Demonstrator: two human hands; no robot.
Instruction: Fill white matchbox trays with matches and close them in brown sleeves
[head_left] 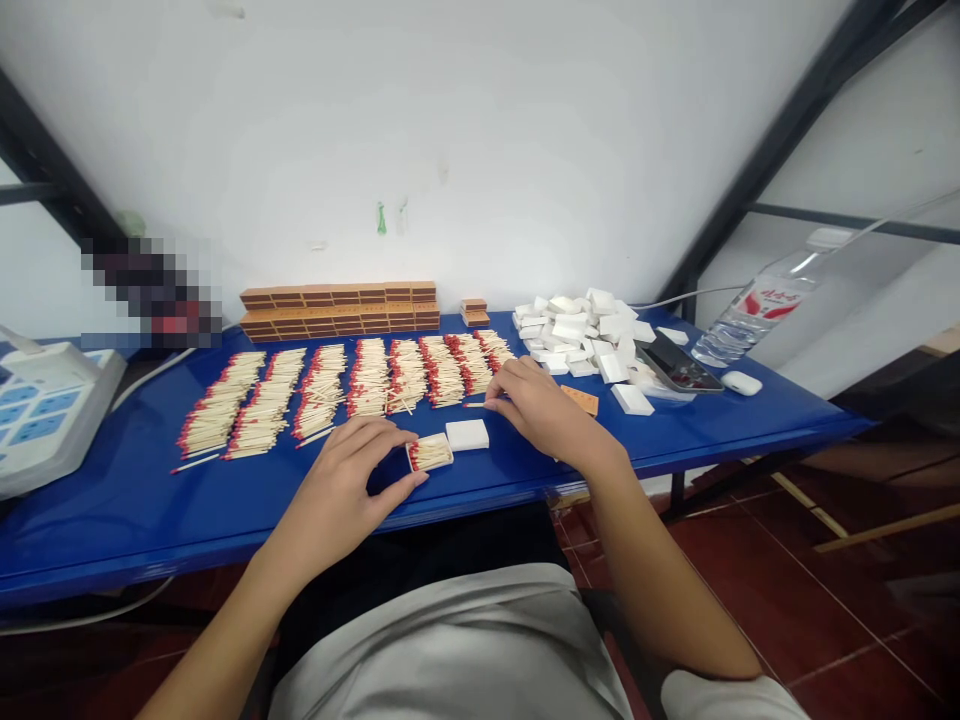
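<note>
A small white matchbox tray (433, 453) filled with red-tipped matches lies near the table's front edge. My left hand (346, 478) grips its left end, with the index finger at the far side and the thumb at the near side. Just right of the tray sits a closed-looking white box piece (467, 435). My right hand (541, 408) pinches a single match (474, 405) between thumb and fingertips, its red head pointing left. Behind both hands, red-headed matches (367, 378) lie in several long heaps side by side.
Stacked brown matchboxes (337, 310) line the wall, with a smaller stack (474, 312) beside them. White box pieces (577, 330) are piled at right, near a phone (679, 362), a white case (742, 383) and a water bottle (765, 300). A power strip (52, 410) stands at left.
</note>
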